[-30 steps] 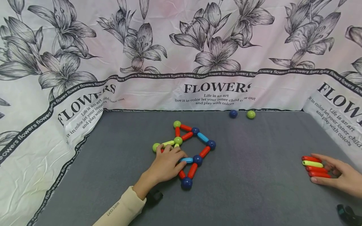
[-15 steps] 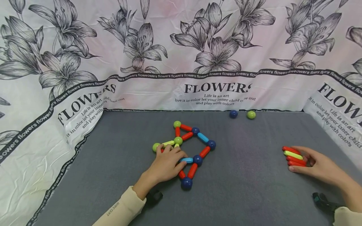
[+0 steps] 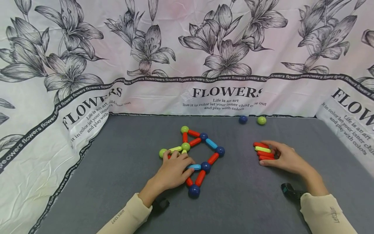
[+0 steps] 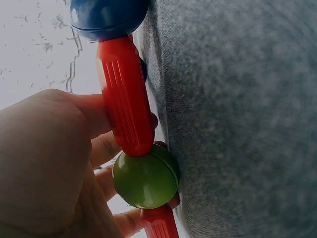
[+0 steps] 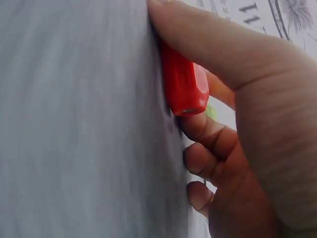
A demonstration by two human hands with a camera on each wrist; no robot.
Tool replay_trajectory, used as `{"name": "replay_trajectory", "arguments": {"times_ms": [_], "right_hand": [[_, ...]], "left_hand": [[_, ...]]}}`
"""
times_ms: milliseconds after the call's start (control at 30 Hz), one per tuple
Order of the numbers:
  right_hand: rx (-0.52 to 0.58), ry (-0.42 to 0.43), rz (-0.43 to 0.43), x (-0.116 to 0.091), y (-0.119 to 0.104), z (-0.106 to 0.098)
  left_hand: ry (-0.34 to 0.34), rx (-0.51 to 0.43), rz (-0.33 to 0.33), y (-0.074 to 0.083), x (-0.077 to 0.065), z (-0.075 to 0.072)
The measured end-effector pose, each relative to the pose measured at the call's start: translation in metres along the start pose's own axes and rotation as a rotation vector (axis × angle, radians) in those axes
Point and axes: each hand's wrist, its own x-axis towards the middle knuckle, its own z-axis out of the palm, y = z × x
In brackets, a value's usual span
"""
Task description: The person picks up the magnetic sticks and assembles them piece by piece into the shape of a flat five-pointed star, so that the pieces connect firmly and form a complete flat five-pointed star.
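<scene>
Gripping the joined-up frame [image 3: 185, 147] mid-table with a half-curled left hand [image 3: 173, 167]; pinching four sticks [image 3: 265, 154], not yet attached, in the right hand [image 3: 289, 159], with blue ball [image 3: 243, 120] and green ball [image 3: 261, 120] also loose behind

A frame [image 3: 197, 167] of red, blue and lime rods [image 3: 211, 143] and green and navy balls [image 3: 205, 166] lies flat, partly under the left hand [image 3: 173, 170]. The right hand [image 3: 287, 159] grips four rods [image 3: 265, 155] side by side, three red, one lime.
</scene>
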Motion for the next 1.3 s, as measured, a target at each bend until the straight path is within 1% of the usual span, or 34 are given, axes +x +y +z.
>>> {"name": "replay_trajectory", "arguments": {"times_ms": [133,233,367,433,500,567,667,800,967,1067,1200,1300], "right_hand": [[0.01,0.023,-0.028,0.01,-0.008,0.007],[0.023,0.029,-0.017,0.012,-0.008,0.01],[0.104,0.044,0.013,0.008,-0.006,0.013],[0.17,0.07,0.013,0.005,-0.004,0.015],[0.214,0.112,0.001,0.004,-0.003,0.016],[0.216,0.159,-0.02,0.004,-0.001,0.018],[0.17,0.212,-0.032,0.005,-0.002,0.022],[0.139,0.255,-0.017,0.007,-0.006,0.024],[0.147,0.263,0.006,0.008,-0.01,0.024],[0.164,0.267,-0.013,0.008,-0.01,0.025],[0.214,0.276,-0.056,0.008,-0.009,0.027],[0.243,0.256,-0.053,0.007,-0.009,0.027]], "left_hand": [[0.001,0.002,0.002,0.0,0.0,0.0],[0.003,0.004,0.004,-0.001,0.0,0.001],[0.005,0.011,0.006,-0.001,0.0,0.001],[0.004,0.014,0.006,-0.001,0.0,0.0],[0.0,0.015,0.004,-0.001,0.0,0.0],[-0.003,0.014,0.003,0.0,0.0,0.0],[-0.005,0.011,0.0,0.0,0.0,0.001],[-0.001,0.006,0.0,-0.001,0.0,0.001],[0.007,-0.002,0.004,-0.002,-0.001,0.001],[0.011,-0.004,0.006,-0.002,-0.001,0.001],[0.011,-0.006,0.008,-0.002,-0.001,0.002],[0.01,-0.008,0.015,-0.002,-0.001,0.001]]}}
